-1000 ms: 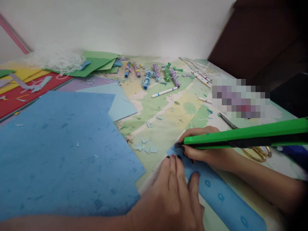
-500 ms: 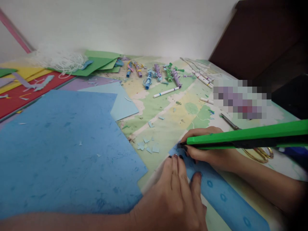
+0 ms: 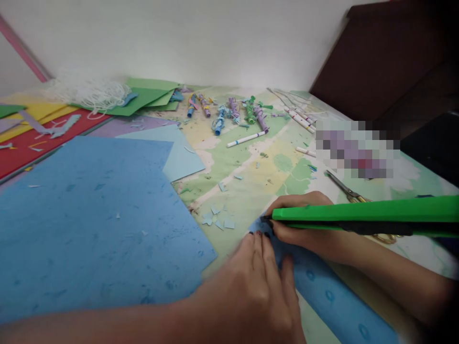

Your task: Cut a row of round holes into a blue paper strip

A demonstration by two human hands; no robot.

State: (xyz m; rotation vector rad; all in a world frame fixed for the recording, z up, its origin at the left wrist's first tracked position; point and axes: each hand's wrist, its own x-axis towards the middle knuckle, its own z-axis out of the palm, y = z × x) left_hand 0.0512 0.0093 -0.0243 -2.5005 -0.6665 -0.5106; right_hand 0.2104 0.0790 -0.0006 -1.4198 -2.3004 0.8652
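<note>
My right hand [image 3: 308,217] is closed round a long green box cutter [image 3: 362,210] with a black slot and slider. Its dark tip rests near the far end of a blue paper strip [image 3: 344,298] marked with darker rings. Just to the left, my left hand [image 3: 256,291] lies over the strip's edge, fingers stretched forward and together, thumb apart on the strip. The tip itself is partly hidden by my right fingers. A large blue paper sheet [image 3: 93,224] lies to the left under my left forearm.
Gold-handled scissors [image 3: 344,186] lie beyond my right hand. Light blue paper scraps [image 3: 218,220] are scattered ahead. Farther back are curled paper tubes [image 3: 233,110], white markers [image 3: 245,139], green sheets [image 3: 143,98] and a heap of white string [image 3: 88,93]. A dark brown panel [image 3: 380,57] stands right.
The box cutter's rear end has swung lower, showing more of the scissors. My left forearm has risen slightly in view, while its fingers stay on the strip. The view shifts a little.
</note>
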